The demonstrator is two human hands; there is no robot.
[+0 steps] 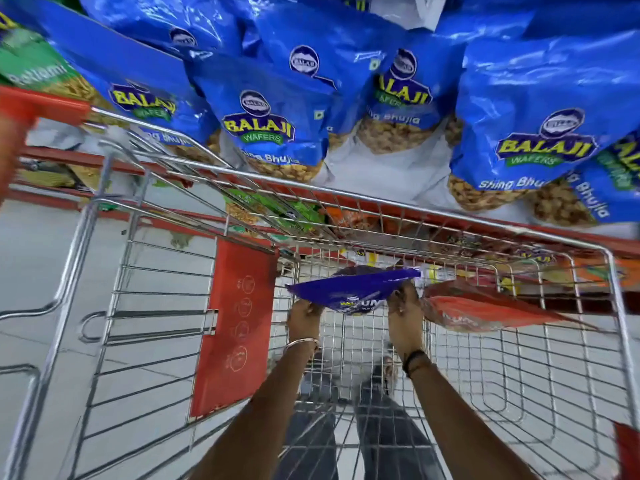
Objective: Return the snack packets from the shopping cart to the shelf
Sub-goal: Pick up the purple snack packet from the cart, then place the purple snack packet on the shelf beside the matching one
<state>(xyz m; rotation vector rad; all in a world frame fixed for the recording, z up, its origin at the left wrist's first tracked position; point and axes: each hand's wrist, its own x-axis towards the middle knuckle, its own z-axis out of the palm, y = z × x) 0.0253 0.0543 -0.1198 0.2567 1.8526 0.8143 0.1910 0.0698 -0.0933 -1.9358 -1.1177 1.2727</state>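
Both my arms reach down into the wire shopping cart (398,202). My left hand (304,315) and my right hand (405,313) each grip one side of a dark blue snack packet (353,289), held flat near the cart's far end. A red snack packet (485,306) lies in the cart just right of my right hand. The shelf (381,161) stands beyond the cart, filled with blue Balaji Shing Bhujia packets (273,133).
A red plastic flap (235,323) hangs inside the cart on the left, and a red cart handle (38,105) sits at upper left. Green packets (31,67) fill the shelf's left end. Lower shelf rows with mixed packets show through the wire. Grey floor tiles lie below.
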